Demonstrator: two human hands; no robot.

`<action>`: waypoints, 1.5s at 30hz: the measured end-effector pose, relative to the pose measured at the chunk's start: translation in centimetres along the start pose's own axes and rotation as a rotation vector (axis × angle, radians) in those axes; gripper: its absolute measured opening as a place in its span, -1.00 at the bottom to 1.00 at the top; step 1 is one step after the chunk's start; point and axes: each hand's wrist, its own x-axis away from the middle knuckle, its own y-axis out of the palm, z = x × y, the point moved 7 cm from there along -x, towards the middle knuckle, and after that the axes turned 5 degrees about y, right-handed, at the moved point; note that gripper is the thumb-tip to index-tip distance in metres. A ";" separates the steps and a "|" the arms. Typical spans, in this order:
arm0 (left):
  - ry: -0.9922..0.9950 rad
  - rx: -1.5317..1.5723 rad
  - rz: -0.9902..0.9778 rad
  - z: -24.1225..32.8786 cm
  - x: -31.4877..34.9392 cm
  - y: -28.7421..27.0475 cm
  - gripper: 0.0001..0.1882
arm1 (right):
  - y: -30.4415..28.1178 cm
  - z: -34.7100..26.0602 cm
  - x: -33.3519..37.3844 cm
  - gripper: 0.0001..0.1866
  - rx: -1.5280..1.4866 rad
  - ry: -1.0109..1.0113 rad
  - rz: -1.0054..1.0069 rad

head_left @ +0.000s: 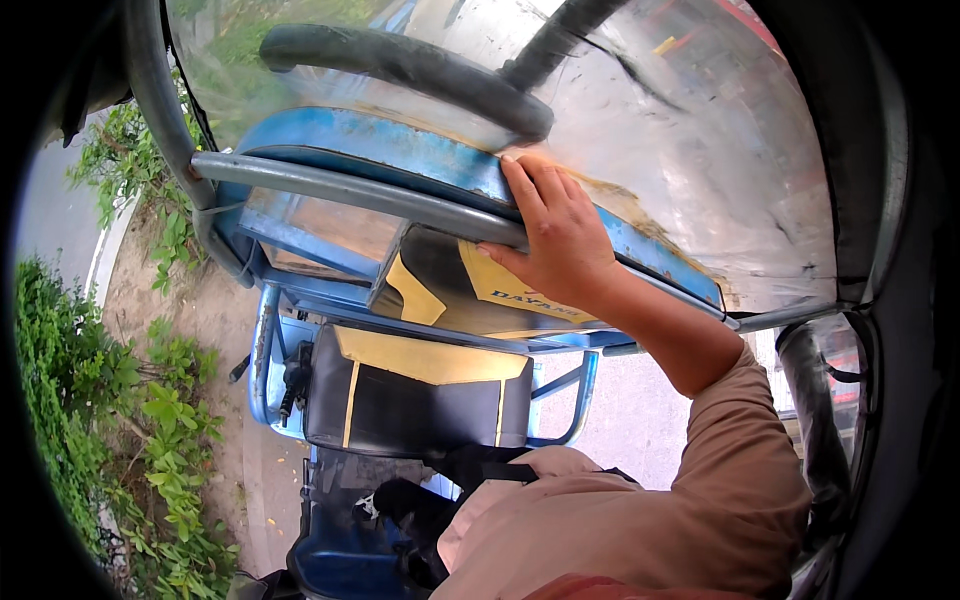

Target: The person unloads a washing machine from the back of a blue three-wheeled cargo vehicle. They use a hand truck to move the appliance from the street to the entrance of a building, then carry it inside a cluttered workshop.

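My right hand [562, 232] reaches in from the right, its forearm bare below a tan sleeve. Its fingers lie over the rusty blue metal edge [400, 143], while the thumb presses at the grey metal rail [360, 188] just below. Hand and rail touch near the rail's right part. Under the rail is a black and yellow padded backrest [430, 265], partly covered by my forearm. A black and yellow seat [430, 395] of the blue vehicle sits farther down. My left hand is out of view.
Beyond the blue edge spreads a cloudy clear plastic sheet [700, 150], with a dark padded bar [400, 65] behind it. Upright grey tubes [160, 100] bound the left side. Green shrubs [160, 420] grow along the curb at left. A blue side rail [580, 400] flanks the seat.
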 end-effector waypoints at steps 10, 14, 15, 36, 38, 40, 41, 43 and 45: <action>-0.050 -0.069 -0.005 -0.3 -0.3 0.7 -0.20 | 0.3 0.4 0.3 -0.11 -0.020 -0.007 0.007; -0.023 -0.065 0.022 -1.4 -1.6 1.3 -0.19 | 0.3 0.6 0.2 -0.11 -0.028 -0.021 0.019; -0.018 -0.062 0.035 -2.3 -2.1 1.4 -0.19 | 0.3 0.7 0.2 -0.11 -0.035 -0.021 0.015; -0.026 0.174 0.039 -3.1 -2.0 2.8 -0.14 | 0.1 0.8 0.5 -0.11 -0.017 -0.030 0.029; -0.039 0.197 0.036 -2.9 -1.9 2.8 -0.15 | 0.2 0.9 0.5 -0.11 -0.022 -0.028 0.029; -0.049 0.233 0.029 -2.9 -1.9 2.9 -0.15 | 0.2 0.9 0.4 -0.10 -0.026 -0.025 0.029; -0.056 0.252 0.025 -3.1 -1.9 3.0 -0.15 | 0.2 0.9 0.4 -0.10 -0.023 -0.024 0.027; -0.066 0.292 0.022 -3.4 -2.0 3.2 -0.15 | 0.1 0.9 0.5 -0.10 -0.017 -0.020 0.022; -0.069 0.331 0.018 -3.7 -2.2 3.4 -0.15 | 0.2 0.9 0.5 -0.10 -0.017 -0.013 0.020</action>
